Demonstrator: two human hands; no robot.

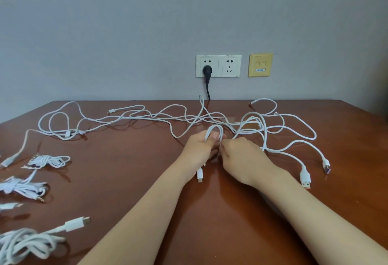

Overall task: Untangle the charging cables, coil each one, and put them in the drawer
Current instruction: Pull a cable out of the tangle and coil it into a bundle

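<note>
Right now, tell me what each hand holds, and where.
Both hold one thin white charging cable: the left hand grips its folded loop, the right hand pinches the strand beside it.

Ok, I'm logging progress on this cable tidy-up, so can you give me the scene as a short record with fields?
left hand: grips the looped cable
right hand: pinches the same cable, right beside the left hand
tangle: loose white cables spread across the back of the table
coiled bundles: several near the table's left edge
loose USB plugs: lying right of the hands
black plug: in the wall socket
drawer: not in view
</note>
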